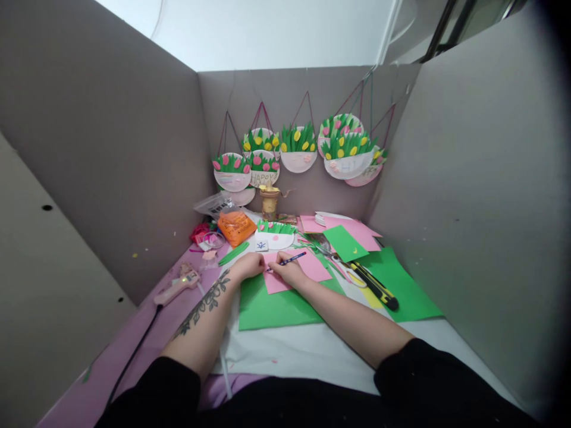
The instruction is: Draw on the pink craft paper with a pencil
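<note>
My right hand is closed around a dark blue pencil with a red end, its tip low on the left part of a pink sheet of paper. My left hand is at the left edge of that sheet, fingers curled together on it; the fingertips are partly hidden. Under the pink sheet lies a larger green sheet. Just behind the hands rests a white half-plate with green paper leaves and pink flowers, beside a small card with a blue mark.
To the right lie scissors, a yellow-black utility knife, and more green paper. A pink glue gun with a black cord lies left, near an orange bag. Paper-plate flower baskets hang on the grey back panel.
</note>
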Demonstrator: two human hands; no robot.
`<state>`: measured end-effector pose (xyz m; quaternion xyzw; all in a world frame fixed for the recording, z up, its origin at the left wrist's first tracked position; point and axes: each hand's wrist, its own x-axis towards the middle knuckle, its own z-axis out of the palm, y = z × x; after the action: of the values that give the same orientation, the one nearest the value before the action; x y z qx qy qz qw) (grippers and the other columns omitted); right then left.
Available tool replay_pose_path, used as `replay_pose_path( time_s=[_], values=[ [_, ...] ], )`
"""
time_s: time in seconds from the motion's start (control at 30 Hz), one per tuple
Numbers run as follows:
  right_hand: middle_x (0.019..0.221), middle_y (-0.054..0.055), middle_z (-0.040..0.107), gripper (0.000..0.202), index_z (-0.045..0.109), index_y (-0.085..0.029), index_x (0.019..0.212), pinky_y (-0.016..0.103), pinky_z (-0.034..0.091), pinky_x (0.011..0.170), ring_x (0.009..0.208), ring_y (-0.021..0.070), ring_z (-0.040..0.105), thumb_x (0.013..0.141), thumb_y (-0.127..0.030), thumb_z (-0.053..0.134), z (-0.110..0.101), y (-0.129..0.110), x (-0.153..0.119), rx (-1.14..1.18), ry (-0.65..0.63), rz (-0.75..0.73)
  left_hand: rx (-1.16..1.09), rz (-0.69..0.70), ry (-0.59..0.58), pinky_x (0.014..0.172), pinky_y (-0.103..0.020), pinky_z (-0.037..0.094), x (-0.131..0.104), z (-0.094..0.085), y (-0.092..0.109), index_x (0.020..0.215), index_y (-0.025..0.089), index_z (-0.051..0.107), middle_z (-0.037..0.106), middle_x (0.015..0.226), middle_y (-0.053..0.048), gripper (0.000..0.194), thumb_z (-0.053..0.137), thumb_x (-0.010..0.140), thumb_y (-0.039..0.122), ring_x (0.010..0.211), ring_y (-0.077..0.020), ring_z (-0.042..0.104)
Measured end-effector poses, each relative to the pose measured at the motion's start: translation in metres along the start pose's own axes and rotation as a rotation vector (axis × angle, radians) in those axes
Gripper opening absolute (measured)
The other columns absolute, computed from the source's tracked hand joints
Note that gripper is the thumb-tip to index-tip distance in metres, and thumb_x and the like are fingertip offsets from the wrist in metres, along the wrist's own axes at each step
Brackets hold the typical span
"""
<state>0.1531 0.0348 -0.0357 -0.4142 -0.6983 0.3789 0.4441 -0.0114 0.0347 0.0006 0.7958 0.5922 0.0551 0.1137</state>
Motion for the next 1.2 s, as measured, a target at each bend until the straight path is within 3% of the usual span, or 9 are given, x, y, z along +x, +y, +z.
replay_pose_path(
  time_s=[1.2],
  values=[
    [0.049,-0.007,0.042,0.024,0.039,-0.021,0.056,0.022,0.030,0.048,0.049,0.0104,0.040,0.068,-0.031,0.057,-0.0004,0.0029,0.0010,-0.009,0.060,0.004,0.005,0.023,0.007,0.058,-0.023,0.039,-0.0003,-0.0002,-0.0001,0.080,0.017,0.067,0.069,0.081,-0.006,0.018,0.053,0.072,0.025,0.069,-0.0157,0.059]
  ],
)
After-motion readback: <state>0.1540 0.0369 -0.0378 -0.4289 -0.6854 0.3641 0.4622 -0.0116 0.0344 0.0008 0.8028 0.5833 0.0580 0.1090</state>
